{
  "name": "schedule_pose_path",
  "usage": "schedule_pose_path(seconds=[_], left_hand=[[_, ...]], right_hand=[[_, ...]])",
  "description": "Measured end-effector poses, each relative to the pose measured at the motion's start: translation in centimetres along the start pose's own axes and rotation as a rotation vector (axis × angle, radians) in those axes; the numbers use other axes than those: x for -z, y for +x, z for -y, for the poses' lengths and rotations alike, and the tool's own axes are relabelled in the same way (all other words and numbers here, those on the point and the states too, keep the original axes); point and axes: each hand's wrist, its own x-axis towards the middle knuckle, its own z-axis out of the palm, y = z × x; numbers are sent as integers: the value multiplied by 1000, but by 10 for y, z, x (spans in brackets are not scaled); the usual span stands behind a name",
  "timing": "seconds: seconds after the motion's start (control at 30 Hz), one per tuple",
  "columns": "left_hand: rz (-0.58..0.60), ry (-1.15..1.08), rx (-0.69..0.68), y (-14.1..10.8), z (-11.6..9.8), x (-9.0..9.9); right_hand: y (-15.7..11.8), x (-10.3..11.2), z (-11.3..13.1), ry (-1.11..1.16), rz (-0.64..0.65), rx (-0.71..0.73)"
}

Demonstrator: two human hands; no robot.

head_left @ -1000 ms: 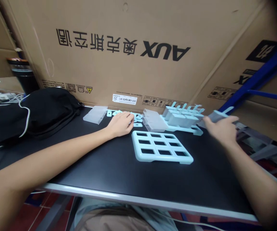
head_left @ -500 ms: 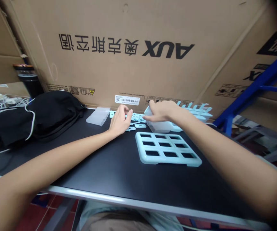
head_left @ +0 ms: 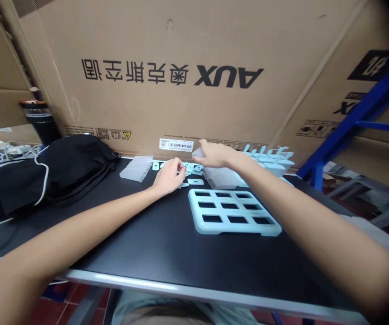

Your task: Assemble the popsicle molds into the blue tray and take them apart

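From the head camera, both forearms stretch forward over the black tabletop (head_left: 147, 243) toward a scatter of small pale-blue plastic pieces (head_left: 194, 174) lying near the foot of a big cardboard box (head_left: 181, 67).

The left hand (head_left: 169, 177) rests palm-down at the near edge of that scatter, fingers curled, the fingertips pinched at what looks like one small piece; the view is too small to tell whether the grip has closed on it.

The right hand (head_left: 216, 155) hovers just above and behind the scatter, its fingers bent around a frosted clear cup (head_left: 198, 153) held in a light pinch. Directly below that hand sits a frosted clear container (head_left: 222, 177), and behind it a rack of pale-blue moulds with sticks (head_left: 272, 160).

A pale-blue tray with nine rectangular holes (head_left: 233, 212) lies flat on the tabletop, just in front of the container and close to the left hand. The work in hand seems to be pairing a small blue piece with the clear cup; the next move would call for a precise pinch and bringing both hands together.

To the left lie a second frosted container (head_left: 136, 168), a black bag (head_left: 62, 169) and a dark tumbler (head_left: 40, 119).
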Motion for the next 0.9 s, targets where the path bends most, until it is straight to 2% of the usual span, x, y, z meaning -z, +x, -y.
schedule_pose_path(seconds=[0.1,0.17,0.3,0.43,0.53,0.63,0.77,0.83,0.9], left_hand=[[-8,35,-47,-1,-4,2],[0,72,-101,-2,-8,5],[34,152,-228,-6,-14,6],[30,209,-333,-7,-17,6],[25,273,-409,-4,-15,22],[-7,276,-453,-2,2,63],[-73,214,-303,-11,54,125],[-13,178,-167,-18,83,142],[80,85,-2,-23,108,144]], right_hand=[[0,-4,-16,50,18,90],[1,-2,-24,-4,9,106],[4,1,-36,-194,43,75],[10,-4,-50,-226,78,3],[15,-7,-49,-168,27,24],[25,-3,-25,16,-12,133],[46,15,30,349,-58,247],[59,21,59,592,-52,206],[70,21,84,811,7,131]])
